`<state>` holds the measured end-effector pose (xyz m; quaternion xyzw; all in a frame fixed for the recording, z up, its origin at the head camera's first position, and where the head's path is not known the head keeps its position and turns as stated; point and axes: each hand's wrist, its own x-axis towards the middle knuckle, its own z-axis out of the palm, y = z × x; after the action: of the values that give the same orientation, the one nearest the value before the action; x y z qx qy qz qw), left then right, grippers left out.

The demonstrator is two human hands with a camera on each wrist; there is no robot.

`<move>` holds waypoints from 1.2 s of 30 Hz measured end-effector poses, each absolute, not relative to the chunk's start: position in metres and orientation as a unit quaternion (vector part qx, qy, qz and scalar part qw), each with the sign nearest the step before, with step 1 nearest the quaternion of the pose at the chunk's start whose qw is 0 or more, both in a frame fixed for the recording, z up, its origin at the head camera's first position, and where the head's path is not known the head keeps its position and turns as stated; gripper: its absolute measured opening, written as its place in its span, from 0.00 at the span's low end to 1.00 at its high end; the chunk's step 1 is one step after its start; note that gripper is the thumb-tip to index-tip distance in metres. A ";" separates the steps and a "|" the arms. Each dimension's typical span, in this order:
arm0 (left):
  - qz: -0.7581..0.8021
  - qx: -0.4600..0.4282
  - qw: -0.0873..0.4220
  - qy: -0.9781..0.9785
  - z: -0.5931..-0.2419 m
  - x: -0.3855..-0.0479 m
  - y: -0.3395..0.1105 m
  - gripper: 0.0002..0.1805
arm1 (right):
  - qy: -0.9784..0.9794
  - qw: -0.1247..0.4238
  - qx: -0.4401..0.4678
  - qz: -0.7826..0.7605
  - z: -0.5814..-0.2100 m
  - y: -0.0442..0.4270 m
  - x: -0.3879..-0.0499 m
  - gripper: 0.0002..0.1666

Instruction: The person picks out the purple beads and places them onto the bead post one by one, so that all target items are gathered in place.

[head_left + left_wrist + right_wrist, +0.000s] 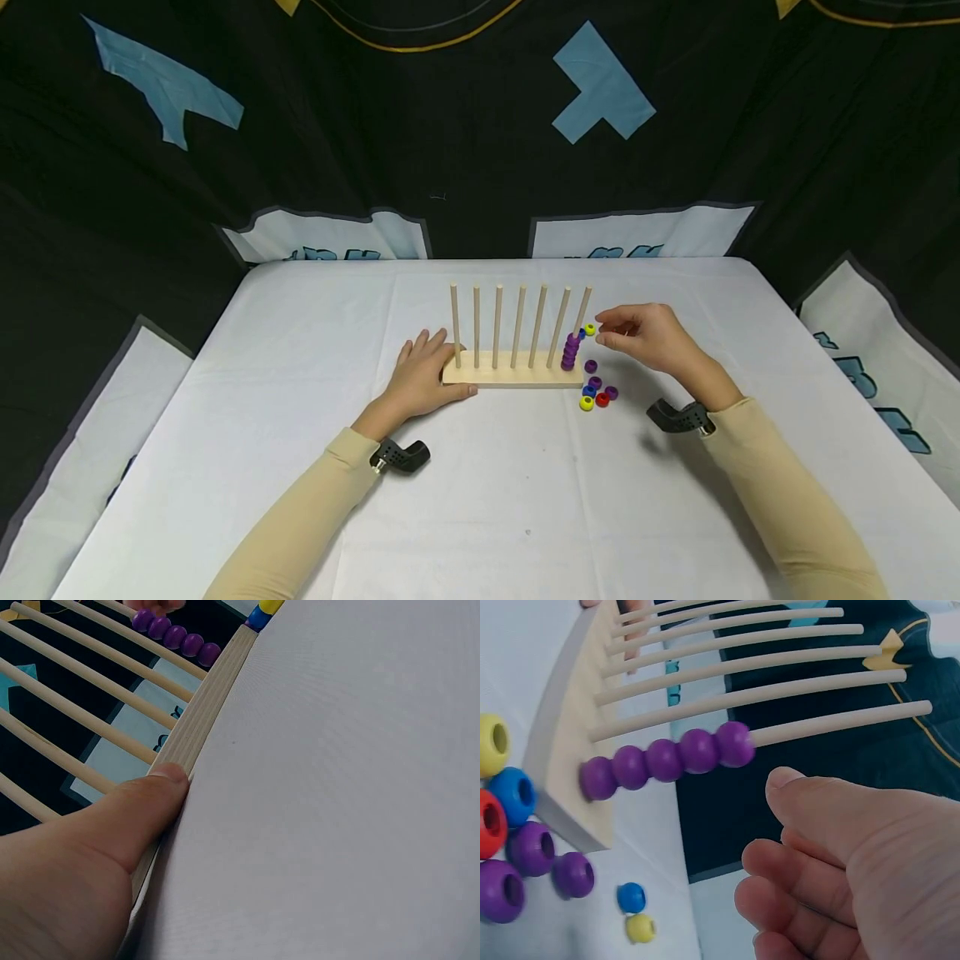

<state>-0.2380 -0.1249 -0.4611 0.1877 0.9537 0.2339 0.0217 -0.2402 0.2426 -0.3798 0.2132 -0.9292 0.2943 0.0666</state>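
A wooden rack point(517, 377) with a row of upright pegs stands on the table. Several purple beads point(664, 760) are stacked on its rightmost peg; the other pegs are bare. My left hand point(422, 379) grips the rack's left end, its thumb point(142, 806) against the front edge and the other fingers behind. Just right of the beaded peg hovers my right hand point(651, 335), fingers loosely bent, thumb apart from the index finger. No bead shows between them. Loose beads lie by the rack's right end, among them a red bead point(602, 400) and a purple bead point(591, 366).
A yellow bead point(590, 330) and a blue bead point(631, 898) lie behind the rack's right end. Another yellow bead point(587, 403) is at the front of the loose group. White cloth point(465, 500) covers the table, and a dark curtain point(420, 133) hangs behind it.
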 end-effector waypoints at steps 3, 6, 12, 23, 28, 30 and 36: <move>0.234 0.188 0.020 0.954 -0.461 -0.238 -0.125 0.41 | -0.930 0.061 0.204 0.300 -0.386 0.244 -0.239 0.17; 0.234 0.189 0.020 0.954 -0.461 -0.238 -0.125 0.41 | -0.930 0.055 0.194 0.307 -0.392 0.245 -0.238 0.17; 0.235 0.189 0.023 0.953 -0.461 -0.238 -0.125 0.41 | -0.928 0.055 0.192 0.313 -0.401 0.245 -0.238 0.17; 0.235 0.188 0.020 0.953 -0.459 -0.238 -0.124 0.42 | -0.930 0.057 0.196 0.306 -0.407 0.246 -0.240 0.17; 0.233 0.187 0.023 0.954 -0.460 -0.237 -0.124 0.41 | -0.932 0.046 0.193 0.304 -0.412 0.247 -0.240 0.17; 0.234 0.187 0.023 0.954 -0.460 -0.237 -0.124 0.41 | -0.931 0.041 0.196 0.304 -0.414 0.247 -0.241 0.17; 0.237 0.188 0.020 0.953 -0.460 -0.236 -0.124 0.41 | -0.932 0.029 0.197 0.304 -0.420 0.249 -0.243 0.17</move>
<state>-0.2365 -0.1244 -0.4597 0.1877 0.9530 0.2368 0.0205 -0.2429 0.2491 -0.4199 0.1973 -0.9316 0.3040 0.0291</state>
